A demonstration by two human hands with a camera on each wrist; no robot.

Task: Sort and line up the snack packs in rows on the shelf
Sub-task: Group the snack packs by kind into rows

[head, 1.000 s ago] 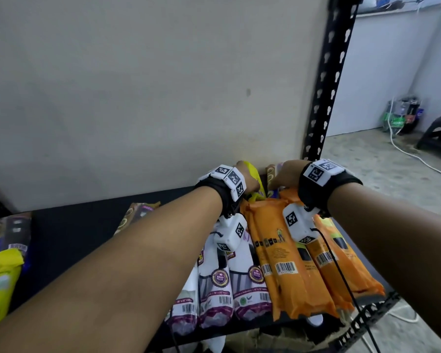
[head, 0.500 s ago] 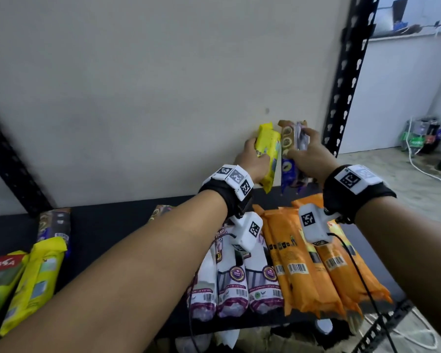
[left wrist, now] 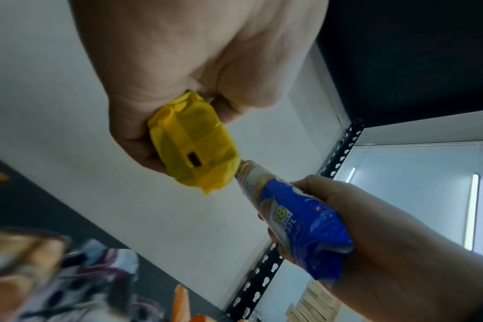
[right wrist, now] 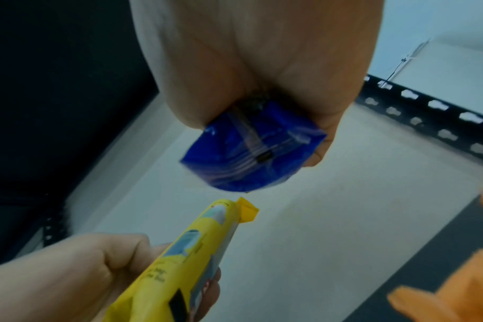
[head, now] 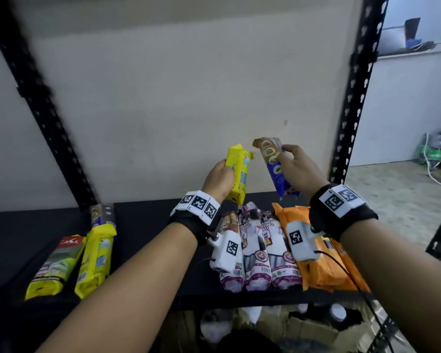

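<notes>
Left hand [head: 218, 180] is closed round the lower half of a yellow snack pack [head: 238, 171], which is held above the black shelf board [head: 148, 220] at about 12 o'clock from the wrist. Its long axis is kept nearly upright, the folded top end pointing to 12 o'clock and leaning slightly toward 1 o'clock. From the left wrist camera its folded bottom end [left wrist: 193, 150] is seen protruding beneath the curled fingers.

A blue snack pack [head: 275, 166] is gripped by the right hand [head: 297, 171], fingers wrapped round its lower part. Its long axis is tilted, the brown-printed top pointing to about 11 o'clock, toward the yellow pack, and the blue bottom end [right wrist: 251, 150] toward 5 o'clock. The two packs are held just beside each other; whether their top corners touch cannot be told, since the wrist views are blurred there.

On the shelf, below the hands, three white-and-purple packs [head: 257, 250] are laid side by side, long axes running 12 to 6 o'clock. Orange packs [head: 323, 266] are lined up touching them on the 3 o'clock side. Well apart, toward 9 o'clock, a second yellow pack [head: 94, 261] and a green-and-red pack [head: 54, 266] lie side by side, and a dark pack [head: 102, 212] lies behind them. Black perforated uprights [head: 351, 98] frame the shelf against a pale wall [head: 176, 98].
</notes>
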